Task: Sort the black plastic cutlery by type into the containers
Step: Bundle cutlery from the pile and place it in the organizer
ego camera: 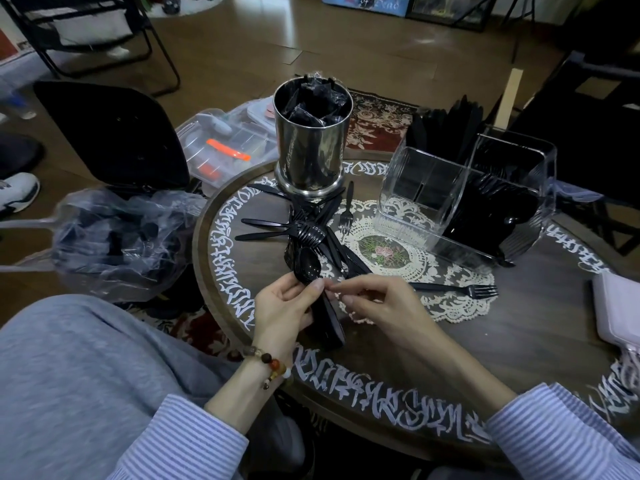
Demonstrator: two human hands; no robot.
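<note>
Spoons: we see a stacked bundle of black spoons standing bowls-up inside our left fist, handles pointing down toward us, bowls rising just above the thumb.
Left hand: our left hand curls round the bundle's handles, palm turned right, beaded bracelet at the wrist.
Right hand: our right hand comes in from the right, thumb and forefinger pinched together at the bundle's neck, touching the left thumb tip; what they nip we cannot tell.
Lone fork: a fork lies flat on the lace doily, just beyond the right knuckles, tines pointing away to the right.
Loose pile: just beyond the grip lies a heap of unsorted cutlery, handles fanned left.
Steel cup: farther beyond the pile, the metal cylinder stands upright with wrapped black pieces inside.
Clear box: beyond and right of the grip, the divided clear container holds black cutlery in its right and rear compartments.
Table: the round table carries white script round its rim.
</note>
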